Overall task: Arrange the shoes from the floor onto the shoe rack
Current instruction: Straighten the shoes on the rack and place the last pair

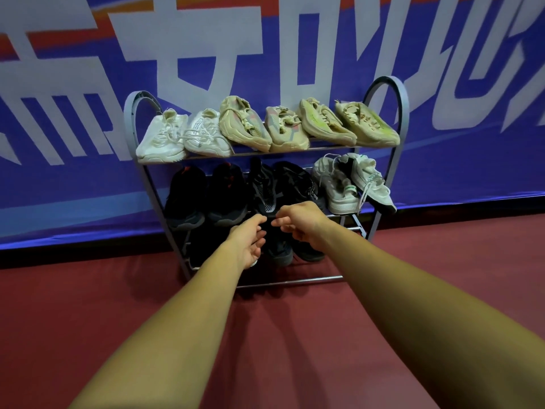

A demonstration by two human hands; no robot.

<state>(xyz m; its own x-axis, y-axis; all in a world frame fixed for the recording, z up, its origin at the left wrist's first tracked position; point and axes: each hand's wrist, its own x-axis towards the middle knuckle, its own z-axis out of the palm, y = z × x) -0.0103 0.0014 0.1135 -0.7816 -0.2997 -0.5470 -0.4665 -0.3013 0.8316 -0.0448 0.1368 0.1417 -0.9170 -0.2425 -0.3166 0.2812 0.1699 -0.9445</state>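
A grey metal shoe rack [395, 93] stands against the wall. Its top shelf carries several white and beige sneakers [244, 128]. The middle shelf bears several black shoes [227, 196] and a white pair [339, 184] at the right. Dark shoes [280, 249] sit on the bottom shelf, partly behind my hands. My left hand [249, 242] is stretched toward the lower shelf with fingers apart and nothing in it. My right hand [300, 221] hovers beside it at the middle shelf's front edge, fingers loosely curled and holding nothing.
A blue banner [73, 128] with large white characters covers the wall behind the rack. Dark red floor [88, 305] spreads out in front of the rack on both sides. No shoe lies on the visible floor.
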